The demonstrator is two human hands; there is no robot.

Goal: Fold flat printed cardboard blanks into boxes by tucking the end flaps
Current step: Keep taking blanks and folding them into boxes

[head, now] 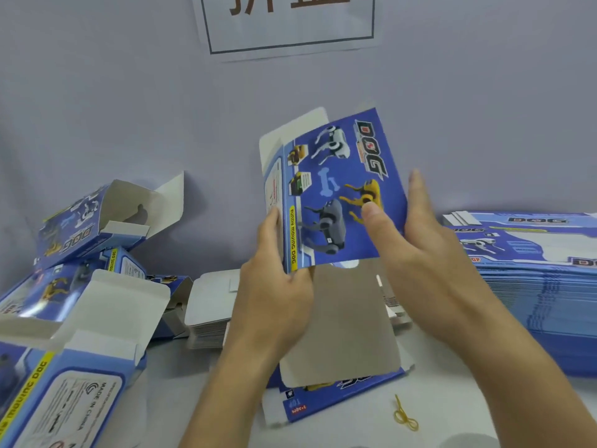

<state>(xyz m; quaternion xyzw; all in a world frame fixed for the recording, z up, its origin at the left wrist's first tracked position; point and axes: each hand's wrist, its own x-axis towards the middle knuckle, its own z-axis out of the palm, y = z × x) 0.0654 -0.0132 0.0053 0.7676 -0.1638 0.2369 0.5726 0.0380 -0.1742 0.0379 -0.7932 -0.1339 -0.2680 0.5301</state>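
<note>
While both hands grasp the blue printed blank (332, 192) upright, left hand (274, 282) pinches its near-left edge, right hand (420, 247) its right edge

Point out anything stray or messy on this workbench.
A twisted yellow rubber band lies loose on the table, near the right forearm. On the left, the folded boxes lie tumbled, flaps open, unlike the neat stack of blanks on the right.

We raised both forearms; our left hand (274, 279) pinched with thumb forward, our right hand (416, 240) opposite, fingers extended.
</note>
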